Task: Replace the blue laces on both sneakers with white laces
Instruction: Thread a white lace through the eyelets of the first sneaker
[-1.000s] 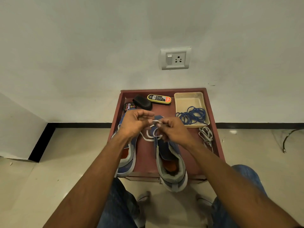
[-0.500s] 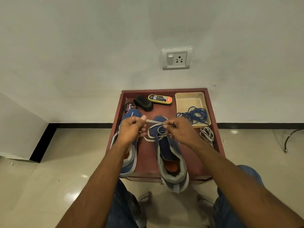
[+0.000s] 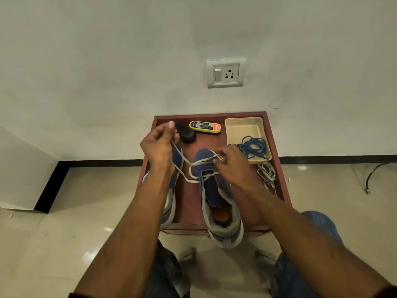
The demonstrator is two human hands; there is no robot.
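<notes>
Above the left sneaker (image 3: 171,190), the left hand (image 3: 159,145) pinches a white lace (image 3: 184,161) running to the right sneaker (image 3: 217,190). At its toe eyelets, the right hand (image 3: 232,164) grips that flat, slack lace.

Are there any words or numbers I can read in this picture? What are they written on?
No text here reads clearly.
Yellow and black bottle: it has a white barcode patch and an orange label with print, too small and blurred to read.
Wall socket: only a switch and pin holes, no words.
Black brush, tray, and right sneaker: no lettering shows.
</notes>
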